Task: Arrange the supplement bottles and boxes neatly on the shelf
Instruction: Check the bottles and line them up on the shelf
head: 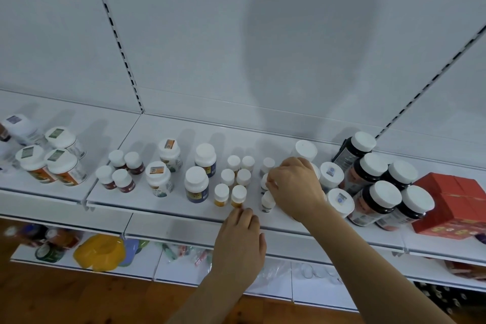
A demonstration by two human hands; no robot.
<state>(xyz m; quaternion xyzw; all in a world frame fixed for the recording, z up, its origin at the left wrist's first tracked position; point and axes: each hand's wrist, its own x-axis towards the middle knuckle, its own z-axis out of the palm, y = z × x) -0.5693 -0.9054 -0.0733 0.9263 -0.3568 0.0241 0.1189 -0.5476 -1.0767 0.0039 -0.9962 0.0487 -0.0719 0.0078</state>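
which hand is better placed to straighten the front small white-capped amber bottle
Left. The left hand has its fingers right below the front small white-capped amber bottle; the right hand is busy at another small bottle row.

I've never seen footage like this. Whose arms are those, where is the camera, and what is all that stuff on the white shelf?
There is no machine here: a person wears a wide-angle camera on the head, looking down at their own two bare arms. That is the only view. On the white shelf stand groups of white-capped supplement bottles: small amber bottles, bigger white jars, dark bottles and red boxes at the right. The right hand reaches among the small bottles, fingertips pinching one small bottle. The left hand rests at the shelf's front edge, fingers loosely curled, holding nothing visible. Lower shelves carry other goods.
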